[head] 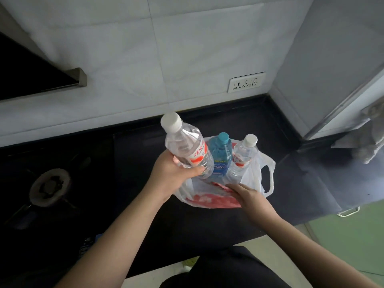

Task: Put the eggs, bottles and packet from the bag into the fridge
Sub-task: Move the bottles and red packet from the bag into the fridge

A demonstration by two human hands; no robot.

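Observation:
My left hand (172,172) grips a clear water bottle (185,145) with a white cap and red label, tilted and lifted above the white plastic bag (252,175). The bag sits on the dark counter (145,183). A blue bottle (220,155) and a second clear bottle (243,156) with a white cap stand upright at the back of the bag. My right hand (248,195) lies flat-fingered on the bag's front edge, touching a red packet (214,201) that shows through the plastic. No eggs are visible.
A gas burner (49,187) sits on the counter to the left, under a black range hood (31,73). A wall socket (246,82) is behind the bag. A grey appliance side (332,59) stands at the right with a cloth (367,134) hanging near it.

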